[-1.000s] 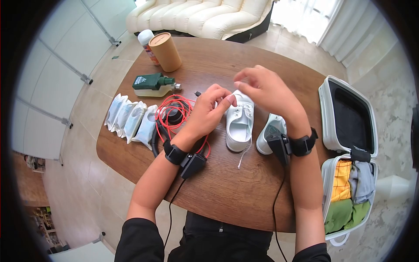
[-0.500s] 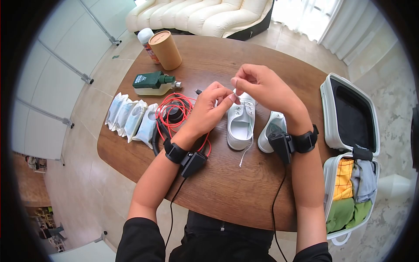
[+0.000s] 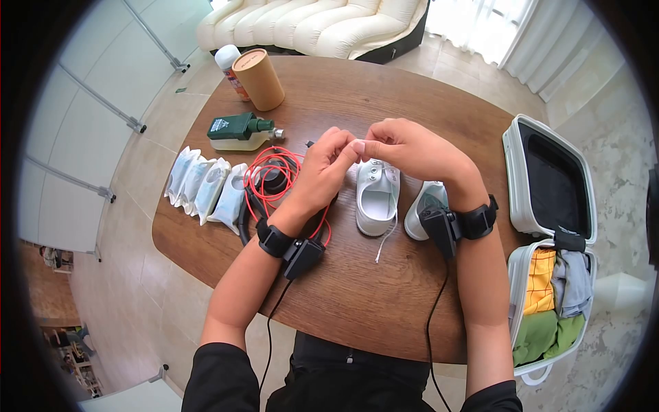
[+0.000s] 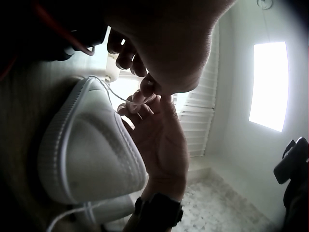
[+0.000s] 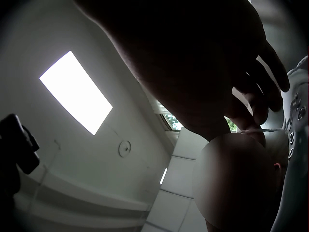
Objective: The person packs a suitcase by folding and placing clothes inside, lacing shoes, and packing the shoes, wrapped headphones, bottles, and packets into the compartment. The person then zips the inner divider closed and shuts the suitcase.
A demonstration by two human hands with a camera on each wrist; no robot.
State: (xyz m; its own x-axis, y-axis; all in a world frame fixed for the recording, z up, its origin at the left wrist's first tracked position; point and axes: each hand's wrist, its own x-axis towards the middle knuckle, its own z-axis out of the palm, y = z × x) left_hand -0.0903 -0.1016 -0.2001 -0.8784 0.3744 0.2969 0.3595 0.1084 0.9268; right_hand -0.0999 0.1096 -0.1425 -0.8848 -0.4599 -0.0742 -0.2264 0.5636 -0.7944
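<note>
A white lace-up shoe (image 3: pixel 377 204) stands on the table with its heel toward me. Over its toe, my left hand (image 3: pixel 324 168) and right hand (image 3: pixel 422 152) meet at their fingertips. Both pinch a white shoelace (image 4: pixel 114 92), which rises from the front of the shoe to the fingers in the left wrist view. The shoelace (image 5: pixel 269 130) also shows as a short stretch beside the eyelets in the right wrist view. A loose lace end (image 3: pixel 385 247) trails past the heel. The second white shoe (image 3: pixel 414 221) stands to the right, partly hidden under my right wrist.
Left of the shoes lie black headphones (image 3: pixel 241 223), a coiled red cable (image 3: pixel 255 172) and several white-and-blue packets (image 3: pixel 209 189). Farther back are a green-capped bottle (image 3: pixel 237 130), a cardboard tube (image 3: pixel 261 82) and a spray can (image 3: pixel 228 62). An open suitcase (image 3: pixel 511 288) with clothes stands right.
My right hand has come down and left, from apart above the shoe toe to meeting the left fingertips at the lace. The left hand has barely moved.
</note>
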